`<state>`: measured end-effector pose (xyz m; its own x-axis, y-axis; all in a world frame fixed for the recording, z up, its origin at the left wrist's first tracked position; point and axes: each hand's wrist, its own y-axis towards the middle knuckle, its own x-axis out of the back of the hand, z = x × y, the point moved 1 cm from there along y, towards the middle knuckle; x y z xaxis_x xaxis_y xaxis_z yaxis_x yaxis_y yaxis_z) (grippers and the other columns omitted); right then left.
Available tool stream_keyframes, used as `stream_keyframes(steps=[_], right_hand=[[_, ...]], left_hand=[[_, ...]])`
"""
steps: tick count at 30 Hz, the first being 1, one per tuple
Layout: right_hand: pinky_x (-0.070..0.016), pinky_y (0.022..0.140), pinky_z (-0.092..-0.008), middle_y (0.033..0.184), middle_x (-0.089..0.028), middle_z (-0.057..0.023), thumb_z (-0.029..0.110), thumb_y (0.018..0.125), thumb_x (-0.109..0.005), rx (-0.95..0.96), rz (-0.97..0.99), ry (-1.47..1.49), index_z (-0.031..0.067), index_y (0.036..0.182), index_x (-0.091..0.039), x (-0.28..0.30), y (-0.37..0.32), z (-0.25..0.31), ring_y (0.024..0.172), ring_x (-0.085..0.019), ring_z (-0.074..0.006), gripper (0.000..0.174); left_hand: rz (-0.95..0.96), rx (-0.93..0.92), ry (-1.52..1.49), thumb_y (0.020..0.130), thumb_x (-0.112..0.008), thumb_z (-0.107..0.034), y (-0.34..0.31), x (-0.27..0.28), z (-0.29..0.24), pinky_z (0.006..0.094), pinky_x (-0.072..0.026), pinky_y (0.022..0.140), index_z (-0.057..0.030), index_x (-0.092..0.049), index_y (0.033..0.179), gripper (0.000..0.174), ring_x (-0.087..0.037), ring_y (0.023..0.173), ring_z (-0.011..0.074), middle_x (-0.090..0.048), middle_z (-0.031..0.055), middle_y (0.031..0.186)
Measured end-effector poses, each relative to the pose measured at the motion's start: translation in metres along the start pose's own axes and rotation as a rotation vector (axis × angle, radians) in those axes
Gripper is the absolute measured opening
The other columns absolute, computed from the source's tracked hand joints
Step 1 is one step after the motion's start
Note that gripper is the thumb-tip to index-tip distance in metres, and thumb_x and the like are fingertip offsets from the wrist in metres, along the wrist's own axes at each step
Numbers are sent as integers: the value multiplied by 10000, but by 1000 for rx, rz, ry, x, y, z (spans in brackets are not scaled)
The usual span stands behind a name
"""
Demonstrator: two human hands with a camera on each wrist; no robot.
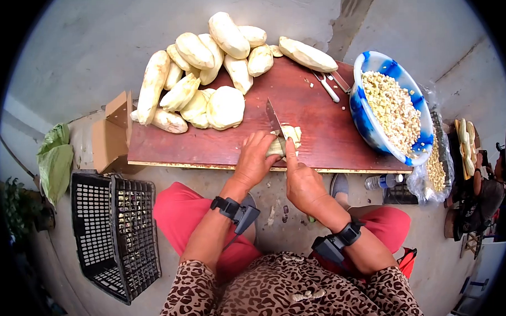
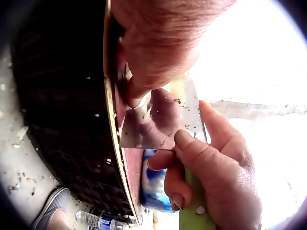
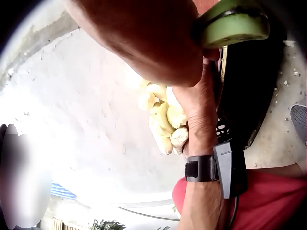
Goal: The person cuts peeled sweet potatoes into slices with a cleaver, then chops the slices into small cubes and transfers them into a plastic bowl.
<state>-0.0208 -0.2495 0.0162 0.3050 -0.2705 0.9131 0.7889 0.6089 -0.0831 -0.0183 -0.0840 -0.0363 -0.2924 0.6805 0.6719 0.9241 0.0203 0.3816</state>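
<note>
Under the left hand (image 1: 253, 159), on the reddish-brown worktop (image 1: 330, 139), lies a pale cut piece (image 1: 274, 149), held by its bent fingers. Just beside it, the right hand (image 1: 305, 184) grips a knife (image 1: 273, 118). Beyond the left hand are heaped peeled vegetables (image 1: 225, 107); right of the right hand, a blue-and-white bowl (image 1: 364, 122). A grey wall (image 1: 121, 43) rises behind; concrete floor (image 1: 289, 235) spreads below.

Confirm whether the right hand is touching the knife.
Touching. The left wrist view shows the right hand with its fingers curled around the green handle of the knife.
</note>
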Motion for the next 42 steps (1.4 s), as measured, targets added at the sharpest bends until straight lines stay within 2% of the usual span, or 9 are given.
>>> stream_keyframes(steps=[3,9,12,15,18,24,30,33,42], right_hand=[[-546,680,-520,837,-669,-291,-9,792,-551,-45,25,51,-25,1552,-98,5,0,-8,746,-680,-439,885],[-540,682,-524,831,-677,-257,13,817,-540,15,-98,4,19,1550,-193,11,0,-27,750,-678,-443,811],[-504,686,-545,890,-660,-294,-18,865,-493,25,-76,2,-49,1518,-197,16,1,-29,767,-647,-471,718],[-501,691,-548,910,-659,-301,-21,866,-491,49,-88,32,-46,1517,-201,19,0,-29,775,-640,-483,713],[-529,657,-527,835,-674,-262,15,857,-515,75,-154,27,-36,1518,-230,23,-5,-26,736,-669,-448,722],[-526,662,-525,854,-665,-286,2,863,-514,23,-151,60,-55,1509,-230,48,-16,-9,734,-663,-450,708],[-532,679,-523,860,-659,-271,-11,833,-525,32,-80,36,-38,1529,-201,42,-21,-7,755,-665,-443,768],[-496,690,-543,853,-647,-313,-9,892,-504,20,-45,72,-49,1507,-222,40,-21,-6,757,-640,-483,678],[-512,642,-521,819,-647,-301,-28,859,-507,13,-52,2,-85,1501,-202,35,-19,1,708,-646,-462,713]], left_hand=[[-18,-3,-36,697,-795,-55,0,-1,-3,434,-447,925,-23,-591,1139,488,-528,1080,349,-571,127,1115],[-81,-18,-120,686,-791,-10,10,-18,-12,430,-470,889,-18,-593,1111,469,-543,1050,366,-578,135,1100],[-84,-12,-96,684,-794,-9,13,-21,-13,430,-470,898,-20,-591,1119,480,-538,1059,367,-573,131,1111],[-43,-5,-77,679,-802,-19,12,-19,-12,429,-469,909,-22,-578,1132,505,-532,1074,369,-567,137,1125],[-40,-35,-92,676,-815,-35,11,-16,-10,435,-466,922,-13,-549,1139,535,-527,1085,376,-561,153,1135],[6,-27,-65,685,-827,-65,10,-16,-8,448,-443,963,9,-501,1131,558,-493,1144,388,-532,187,1173],[-11,-33,-147,742,-730,12,6,-14,-4,426,-488,883,2,-492,1136,461,-543,1055,396,-526,195,1154],[10,-4,-137,758,-681,33,5,-15,-4,422,-494,843,6,-492,1133,420,-551,1024,392,-516,201,1137],[-56,-43,-125,743,-694,36,8,-13,-7,433,-475,867,9,-534,1081,375,-541,1021,402,-549,183,1074]])
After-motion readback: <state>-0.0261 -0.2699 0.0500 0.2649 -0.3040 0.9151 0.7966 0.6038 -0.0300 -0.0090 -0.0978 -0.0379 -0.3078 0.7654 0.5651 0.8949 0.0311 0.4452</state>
